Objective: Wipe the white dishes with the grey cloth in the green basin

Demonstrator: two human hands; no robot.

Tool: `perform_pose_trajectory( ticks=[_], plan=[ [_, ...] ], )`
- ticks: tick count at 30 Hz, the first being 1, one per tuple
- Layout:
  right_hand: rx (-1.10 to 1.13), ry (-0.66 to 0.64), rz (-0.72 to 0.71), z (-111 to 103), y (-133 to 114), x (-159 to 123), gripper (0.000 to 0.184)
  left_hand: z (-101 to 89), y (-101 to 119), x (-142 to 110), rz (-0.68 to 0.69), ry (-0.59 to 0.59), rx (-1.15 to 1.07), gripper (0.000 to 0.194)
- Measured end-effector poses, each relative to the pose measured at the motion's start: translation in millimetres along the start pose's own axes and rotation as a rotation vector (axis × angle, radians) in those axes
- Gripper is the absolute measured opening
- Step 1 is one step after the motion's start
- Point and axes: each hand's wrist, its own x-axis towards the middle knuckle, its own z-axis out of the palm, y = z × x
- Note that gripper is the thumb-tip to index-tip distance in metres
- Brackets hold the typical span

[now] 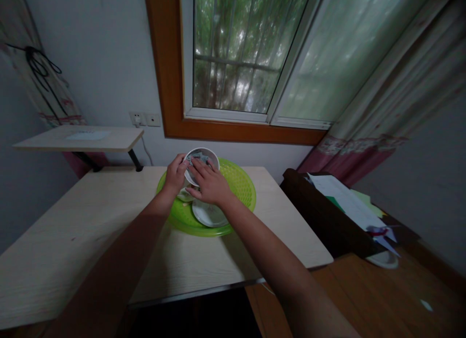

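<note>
A white bowl [214, 156] is tipped toward me over the green basket [240, 182]. My left hand [176, 170] grips the bowl's left rim, fingers closed on it. Inside the bowl lies a crumpled grey cloth [198, 156]. My right hand [211, 185] reaches into the bowl and presses the cloth against its inside, with the fingers partly stretched out and the thumb lower down. Below my hands, a white plate [209, 214] lies in the basket. To its left is a pale dish [185, 195], partly hidden by my hands.
The basket stands on a pale wooden table [120, 197] against the wall, below a window [251, 51]. A raised shelf [83, 138] sits at the table's left. Right of the table is a dark piece of furniture [320, 211] with papers [342, 202] on it.
</note>
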Motion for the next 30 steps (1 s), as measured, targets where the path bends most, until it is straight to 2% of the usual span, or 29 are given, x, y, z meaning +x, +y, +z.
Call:
perform_pose_trajectory(
  ticks=[6,10,15,19,22,26,30],
  plan=[
    [-0.068,-0.002,0.081,-2.8,1.1,-0.3,0.085,-0.3,-1.7,1.2,-0.016,0.033,0.002,0.034],
    [-0.115,0.015,0.145,-6.1,-1.4,1.1,0.078,-0.9,-2.4,0.5,-0.030,0.073,0.019,0.038],
    [-0.158,-0.027,0.186,-8.3,-3.3,2.3,0.051,-2.4,2.8,-1.0,-0.006,0.100,0.063,0.043],
    [-0.204,-0.081,0.128,-6.2,-1.2,1.6,0.027,-3.8,4.1,-1.4,0.008,0.094,0.105,0.045],
    [-0.182,-0.095,0.066,-3.5,1.6,-0.2,0.018,-4.7,2.6,-1.3,0.007,0.092,0.115,0.044],
    [-0.054,-0.076,-0.018,1.0,4.3,-3.6,0.025,-4.6,2.1,-1.4,0.022,0.084,0.132,0.043],
    [0.124,0.023,-0.051,5.6,2.9,-6.0,0.040,-2.8,3.4,-2.0,0.044,0.062,0.128,0.043]
  ],
)
